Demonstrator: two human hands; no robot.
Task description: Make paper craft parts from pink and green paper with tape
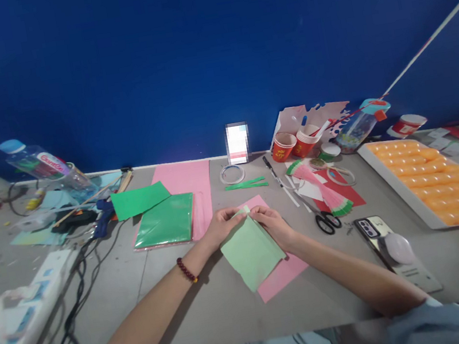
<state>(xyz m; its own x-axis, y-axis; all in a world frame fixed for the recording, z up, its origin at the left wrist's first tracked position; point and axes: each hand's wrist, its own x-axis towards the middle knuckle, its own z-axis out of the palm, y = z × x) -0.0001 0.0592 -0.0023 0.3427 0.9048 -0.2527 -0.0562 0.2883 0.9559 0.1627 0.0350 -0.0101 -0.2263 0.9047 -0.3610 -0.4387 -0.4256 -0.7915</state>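
Observation:
A light green sheet of paper [253,249] is held at its far corner by both hands, in the middle of the table. My left hand [222,224] pinches it from the left, and my right hand [271,224] from the right. The fingertips of both meet near a small pale bit at that corner. Beneath the green paper lies a pink sheet [283,278], partly covered. A beaded bracelet is on my left wrist. Black-handled scissors [328,222] lie to the right of my right hand, beside a pink-and-green fringed paper strip [322,189].
Green paper in a clear sleeve [168,222] lies left, near a blue glue gun [104,218] and a power strip [29,314]. On the right are red paper cups [284,146], a phone [392,251] and a tray of orange balls [440,179]. Green strips [246,184] lie ahead.

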